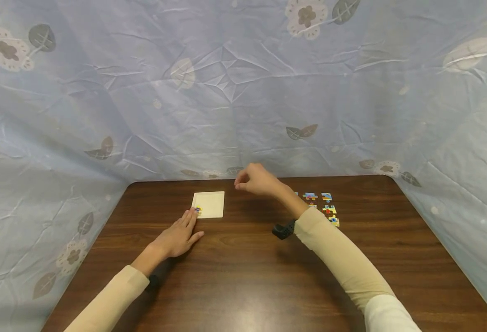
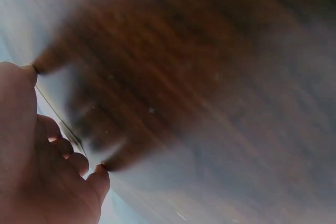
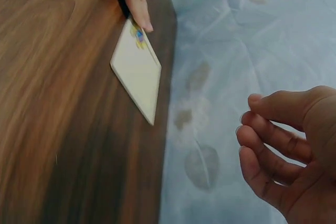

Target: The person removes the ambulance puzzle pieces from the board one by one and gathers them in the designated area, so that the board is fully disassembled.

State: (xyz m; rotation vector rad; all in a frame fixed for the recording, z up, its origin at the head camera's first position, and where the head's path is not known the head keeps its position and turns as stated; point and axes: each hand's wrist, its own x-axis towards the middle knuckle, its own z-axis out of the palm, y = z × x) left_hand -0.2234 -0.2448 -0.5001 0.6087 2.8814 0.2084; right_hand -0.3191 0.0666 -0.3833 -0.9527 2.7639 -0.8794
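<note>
A shallow cream puzzle tray [image 1: 212,205] lies toward the far left of the table, with a yellow and blue jigsaw piece [image 1: 199,210] in its near-left corner. My left hand [image 1: 177,237] is flat, its fingers extended and the fingertips at that corner. Above the table, right of the tray, my right hand [image 1: 258,180] hovers with fingers loosely curled. In the right wrist view, the thumb and index tips of that hand [image 3: 286,150] are close together, and nothing shows between them. Further right lie several jigsaw pieces [image 1: 329,209], partly hidden behind my right forearm.
The dark brown wooden table [image 1: 235,272] ends at a hanging pale blue floral cloth [image 1: 235,115], which also runs along both sides. A black strap [image 1: 283,230] sits at my right wrist. The left wrist view shows mostly blurred tabletop [image 2: 210,103].
</note>
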